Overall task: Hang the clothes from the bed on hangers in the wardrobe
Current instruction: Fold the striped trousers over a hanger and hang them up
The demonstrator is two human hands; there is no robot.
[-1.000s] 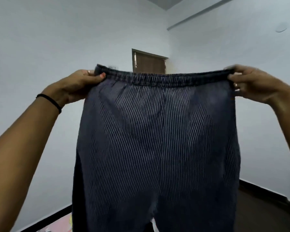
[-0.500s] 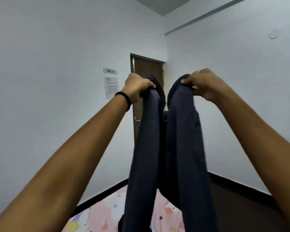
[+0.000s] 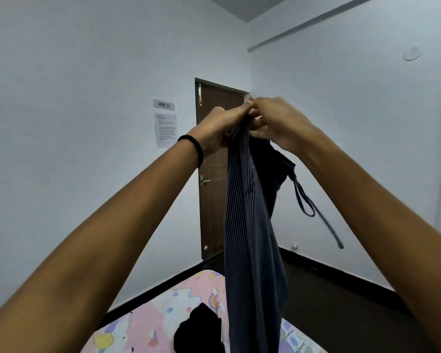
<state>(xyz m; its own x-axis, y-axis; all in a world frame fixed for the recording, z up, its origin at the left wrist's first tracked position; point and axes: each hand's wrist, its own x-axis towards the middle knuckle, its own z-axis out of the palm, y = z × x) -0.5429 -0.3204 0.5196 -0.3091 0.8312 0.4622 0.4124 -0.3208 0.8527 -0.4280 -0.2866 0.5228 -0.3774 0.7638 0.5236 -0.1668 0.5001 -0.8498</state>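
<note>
White room, brown door (image 3: 220,159), bed (image 3: 148,324) below. Left hand (image 3: 222,126) and right hand (image 3: 278,121) meet, both gripping striped trousers (image 3: 250,238) by the waistband, held high above the bed.

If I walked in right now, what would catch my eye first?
Most striking are the dark striped trousers, hanging down the middle of the view, folded lengthwise, with a drawstring dangling to the right. The left hand and right hand grip the waistband together, raised in front of a brown door. Below, a black garment lies on the bed with its pink cartoon sheet.
</note>
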